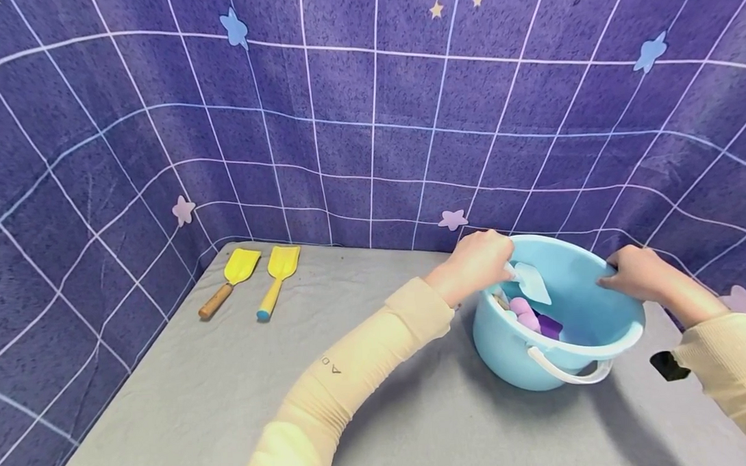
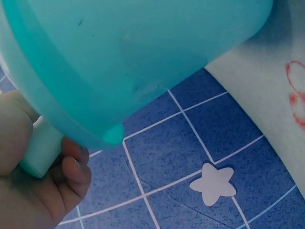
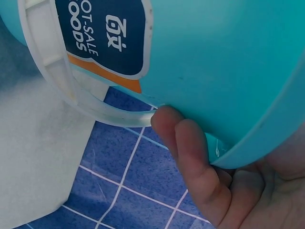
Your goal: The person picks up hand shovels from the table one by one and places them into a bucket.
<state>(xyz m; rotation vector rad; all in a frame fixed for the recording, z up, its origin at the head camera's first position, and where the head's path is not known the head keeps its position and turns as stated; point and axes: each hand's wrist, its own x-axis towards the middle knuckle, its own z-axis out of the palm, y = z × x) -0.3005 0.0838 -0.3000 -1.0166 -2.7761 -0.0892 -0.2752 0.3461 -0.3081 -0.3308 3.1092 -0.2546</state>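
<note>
A light blue bucket [image 1: 506, 345] stands on the grey cloth at the right. My left hand [image 1: 475, 260] is at the bucket's left rim and grips the handle of a pale blue toy shovel [image 1: 533, 283], whose blade points down inside. In the left wrist view, curled fingers wrap the whitish handle [image 2: 43, 150]. On the far right rim, my right hand [image 1: 640, 273] holds the bucket, thumb inside and fingers outside, as the right wrist view shows. Pink rounded pieces [image 1: 524, 313] and a purple piece [image 1: 550, 327] lie inside the bucket.
Two yellow shovels lie at the back left, one with a wooden handle [image 1: 216, 301], the other with a blue-tipped yellow handle [image 1: 269, 300]. A purple gridded curtain [image 1: 345, 152] borders the grey cloth [image 1: 188, 404]. The bucket's white carrying handle [image 1: 566, 375] hangs on the near side.
</note>
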